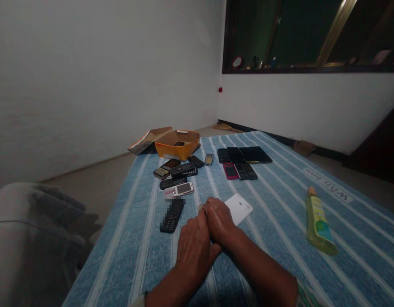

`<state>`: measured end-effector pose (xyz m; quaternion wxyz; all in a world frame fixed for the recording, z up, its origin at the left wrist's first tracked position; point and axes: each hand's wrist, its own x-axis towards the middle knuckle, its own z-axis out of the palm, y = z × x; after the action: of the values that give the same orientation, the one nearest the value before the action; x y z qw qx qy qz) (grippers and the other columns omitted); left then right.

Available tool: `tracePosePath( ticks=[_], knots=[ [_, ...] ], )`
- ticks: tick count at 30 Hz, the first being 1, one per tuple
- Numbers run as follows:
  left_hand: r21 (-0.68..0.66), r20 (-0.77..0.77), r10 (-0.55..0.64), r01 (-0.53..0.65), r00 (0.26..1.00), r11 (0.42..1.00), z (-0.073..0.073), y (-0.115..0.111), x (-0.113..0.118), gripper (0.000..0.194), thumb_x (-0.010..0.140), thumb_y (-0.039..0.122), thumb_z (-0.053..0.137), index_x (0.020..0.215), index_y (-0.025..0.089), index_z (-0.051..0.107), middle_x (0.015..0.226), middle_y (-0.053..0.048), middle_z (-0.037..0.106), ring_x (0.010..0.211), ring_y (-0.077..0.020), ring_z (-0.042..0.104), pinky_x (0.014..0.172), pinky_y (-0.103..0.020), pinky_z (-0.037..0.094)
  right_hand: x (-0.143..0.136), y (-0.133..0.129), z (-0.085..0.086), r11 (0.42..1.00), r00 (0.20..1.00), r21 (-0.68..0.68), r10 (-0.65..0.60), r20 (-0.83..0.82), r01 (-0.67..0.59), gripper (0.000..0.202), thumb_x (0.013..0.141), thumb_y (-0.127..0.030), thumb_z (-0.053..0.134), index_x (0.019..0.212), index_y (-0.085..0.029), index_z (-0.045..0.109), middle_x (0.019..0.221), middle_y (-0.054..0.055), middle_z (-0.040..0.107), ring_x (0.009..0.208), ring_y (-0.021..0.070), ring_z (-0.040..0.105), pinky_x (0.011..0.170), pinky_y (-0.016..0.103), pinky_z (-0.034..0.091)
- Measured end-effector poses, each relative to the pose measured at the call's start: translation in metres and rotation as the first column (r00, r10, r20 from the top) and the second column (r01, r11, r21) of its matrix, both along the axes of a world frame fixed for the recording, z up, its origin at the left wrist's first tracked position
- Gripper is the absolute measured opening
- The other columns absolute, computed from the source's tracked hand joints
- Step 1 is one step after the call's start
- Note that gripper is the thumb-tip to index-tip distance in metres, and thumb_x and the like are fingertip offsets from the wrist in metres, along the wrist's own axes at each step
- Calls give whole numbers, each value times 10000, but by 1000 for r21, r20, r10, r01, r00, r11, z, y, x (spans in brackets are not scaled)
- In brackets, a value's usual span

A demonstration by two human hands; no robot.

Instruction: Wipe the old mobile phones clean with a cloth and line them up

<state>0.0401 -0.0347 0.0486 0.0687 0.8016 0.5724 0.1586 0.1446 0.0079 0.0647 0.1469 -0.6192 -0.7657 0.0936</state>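
Observation:
My left hand (196, 241) and my right hand (218, 216) are pressed together above the striped cloth. The fingers of my right hand are curled in, and a small pale bit of something shows at their left edge. My left hand's fingers are closed against my right hand, hiding what lies between them. Just behind my right hand lies a flat white device (240, 208), partly covered by it. To the left, a black keypad phone (173, 216) rests on the cloth, its edge blurred by blocky pixels. Beyond it lies a white and pink phone (180, 189).
An open orange cardboard box (174, 150) stands at the far end, with several old phones (184, 169) before it. More dark phones (238, 154) and a pink phone (230, 170) lie right of centre. A yellow-green bottle (320, 226) lies on the striped cloth (280, 204).

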Motion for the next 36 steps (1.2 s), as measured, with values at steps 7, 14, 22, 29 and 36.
tracePosePath(
  ticks=[7,14,22,29,36],
  knots=[
    [118,35,-36,31,999,993,-9,2,2,843,774,288,663,1435,134,162,1014,-108,622,952,-308,590,805,-415,443,4,3,-3,999,999,26,-36,-3,36,245,928,-185,482,870,-166,719,902,102,665,893,222,606,742,306,404],
    [230,31,-103,93,994,969,-13,2,2,910,771,246,673,1458,153,84,1029,-111,608,903,-296,584,785,-417,462,9,9,-3,999,1000,22,-26,15,26,249,927,-191,481,827,-178,709,873,92,656,857,212,597,732,300,401],
    [251,11,-82,77,997,965,-15,2,4,886,726,244,722,1438,155,200,1000,-99,609,895,-296,588,770,-409,472,19,11,-10,997,1000,69,-20,-11,21,196,887,-115,514,889,-167,703,952,90,647,937,202,566,801,289,393],
    [200,8,-67,64,998,978,-15,5,3,841,770,274,674,1441,139,184,1011,-113,637,906,-304,607,777,-421,466,22,4,-14,983,987,93,156,33,-158,181,906,-166,516,853,-166,689,888,73,626,871,197,551,759,298,381],
    [141,-2,-56,56,998,988,-13,4,4,906,730,314,716,1447,113,198,1066,-127,635,962,-311,587,832,-430,459,39,9,-15,995,992,77,48,114,-57,186,870,-105,506,894,-139,687,940,105,620,898,214,545,788,323,379]
  ],
)
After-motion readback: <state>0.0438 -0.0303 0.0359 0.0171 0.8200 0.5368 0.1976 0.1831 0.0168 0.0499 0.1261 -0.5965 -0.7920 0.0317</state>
